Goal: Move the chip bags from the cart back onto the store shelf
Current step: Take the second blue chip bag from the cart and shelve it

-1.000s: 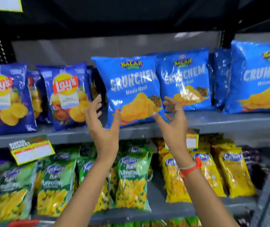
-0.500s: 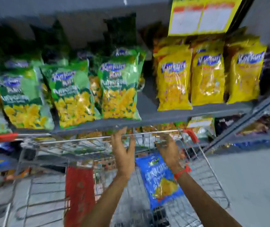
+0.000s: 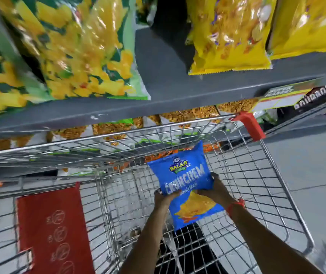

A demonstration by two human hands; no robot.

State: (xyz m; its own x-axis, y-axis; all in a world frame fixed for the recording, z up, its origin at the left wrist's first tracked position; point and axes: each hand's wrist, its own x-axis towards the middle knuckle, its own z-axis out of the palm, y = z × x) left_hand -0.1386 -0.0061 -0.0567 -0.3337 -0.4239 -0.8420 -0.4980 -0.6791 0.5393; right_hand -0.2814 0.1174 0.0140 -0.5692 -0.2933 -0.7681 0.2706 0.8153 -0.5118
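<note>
Head view shows both hands inside the cart (image 3: 276, 175), holding one blue bag (image 3: 186, 186). Left hand (image 3: 163, 197) curls on its left edge. Right hand (image 3: 216, 191) wraps its right side. The bag sits between the fingers (image 3: 214, 176), up off the wire floor. It is puffy and slick, so a loose hold could let it slip, or it could catch the rim. The bag hides the palms. The shelf (image 3: 178, 82) bags look blurry.

Both forearms extended, left hand (image 3: 163, 196), right hand (image 3: 215, 191), hands clasping
</note>
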